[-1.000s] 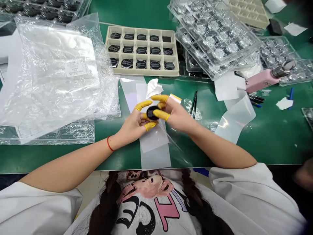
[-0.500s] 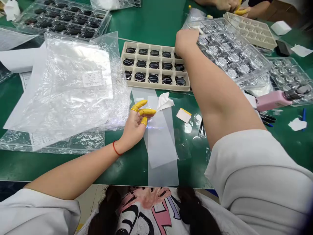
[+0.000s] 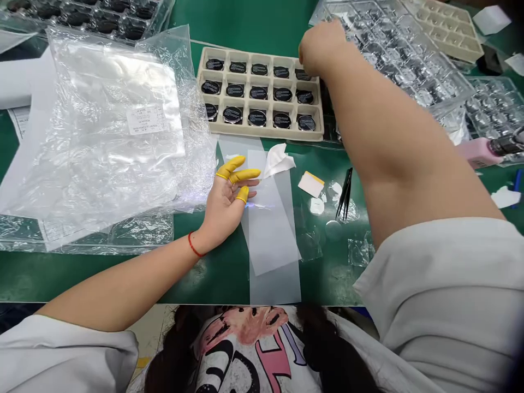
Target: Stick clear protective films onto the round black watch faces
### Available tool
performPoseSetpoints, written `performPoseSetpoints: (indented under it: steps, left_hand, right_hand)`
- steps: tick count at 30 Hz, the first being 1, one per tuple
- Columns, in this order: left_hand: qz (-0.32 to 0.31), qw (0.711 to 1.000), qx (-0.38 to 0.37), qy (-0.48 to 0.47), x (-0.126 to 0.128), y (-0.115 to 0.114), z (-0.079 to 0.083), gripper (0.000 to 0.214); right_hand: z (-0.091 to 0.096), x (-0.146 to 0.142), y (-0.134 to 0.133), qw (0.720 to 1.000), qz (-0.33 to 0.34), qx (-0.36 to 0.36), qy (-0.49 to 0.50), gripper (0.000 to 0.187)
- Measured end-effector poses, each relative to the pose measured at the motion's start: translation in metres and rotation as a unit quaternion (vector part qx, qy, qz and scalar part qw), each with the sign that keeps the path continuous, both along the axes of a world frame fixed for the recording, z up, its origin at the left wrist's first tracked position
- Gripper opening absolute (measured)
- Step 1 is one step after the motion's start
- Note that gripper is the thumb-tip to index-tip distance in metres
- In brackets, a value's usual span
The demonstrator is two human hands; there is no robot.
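Note:
My left hand [image 3: 228, 199] lies on the translucent film strips [image 3: 272, 234], holding nothing, with yellow finger cots on three fingers. A crumpled white tissue [image 3: 278, 161] sits just beyond its fingertips. My right hand [image 3: 321, 48] is curled at the top right corner of a beige compartment tray [image 3: 262, 134], which holds several round black discs [image 3: 257, 117]. The fingers of that hand are hidden from this angle, and the disc in the corner compartment [image 3: 303, 74] is partly covered by it. I cannot tell whether it holds anything.
A large clear plastic bag [image 3: 114, 120] lies to the left on the green table. Clear blister trays [image 3: 409, 65] are stacked at the upper right. Black tweezers [image 3: 345, 194], a small white card [image 3: 311, 184] and a pink bottle [image 3: 478, 153] lie to the right.
Both hands held a black disc over the film at first. My right hand has since moved up to the tray's top right corner, and my left hand now lies open on the film.

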State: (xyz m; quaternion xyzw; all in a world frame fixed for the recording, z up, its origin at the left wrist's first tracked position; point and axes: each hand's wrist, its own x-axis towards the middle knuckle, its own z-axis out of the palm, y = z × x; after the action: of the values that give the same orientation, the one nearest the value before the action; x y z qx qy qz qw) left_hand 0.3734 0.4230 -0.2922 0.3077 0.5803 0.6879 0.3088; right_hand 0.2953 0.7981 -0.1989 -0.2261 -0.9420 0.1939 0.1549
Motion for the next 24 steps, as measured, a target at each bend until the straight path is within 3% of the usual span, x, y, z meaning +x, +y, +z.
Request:
performPoseSetpoints:
  steps: [3,4,6,8,10,13,15,17,21,24]
  left_hand:
    - [0.013,1.000,0.007,0.022,0.000,-0.001,-0.001,0.059]
    - [0.011,0.999,0.010,0.032,0.001,-0.001,-0.002,0.060]
    - [-0.003,0.998,0.018,0.059,0.004,-0.002,-0.003,0.061]
    - [-0.012,0.995,0.021,0.099,0.009,-0.001,-0.002,0.065]
    - [-0.001,0.990,0.018,0.140,0.017,-0.001,0.002,0.073]
    - [0.008,0.985,0.014,0.169,0.029,-0.003,0.013,0.084]
    - [-0.020,0.987,0.014,0.156,0.037,-0.006,0.023,0.091]
    - [-0.089,0.990,-0.018,0.107,0.043,-0.010,0.031,0.096]
    - [-0.237,0.957,-0.164,-0.031,0.056,-0.016,0.039,0.088]
    - [-0.253,0.941,-0.214,-0.071,0.069,-0.016,0.042,0.077]
  right_hand:
    - [0.035,0.046,-0.049,0.997,-0.053,0.036,-0.033,0.040]
    - [0.043,0.067,-0.070,0.998,-0.041,0.039,-0.013,0.042]
    - [0.049,0.112,-0.115,0.997,0.067,-0.037,0.001,0.050]
    - [0.041,0.152,-0.155,0.981,0.149,-0.115,-0.054,0.033]
    - [0.025,0.181,-0.182,0.962,0.206,-0.154,-0.098,0.035]
    - [0.006,0.211,-0.199,0.950,0.223,-0.202,-0.087,0.023]
    - [0.002,0.229,-0.201,0.953,0.184,-0.240,-0.031,0.011]
    - [0.003,0.250,-0.201,0.954,0.122,-0.271,0.041,0.010]
    - [0.004,0.311,-0.199,0.945,-0.032,-0.279,0.168,0.013]
    - [-0.005,0.366,-0.200,0.922,-0.146,-0.278,0.226,0.013]
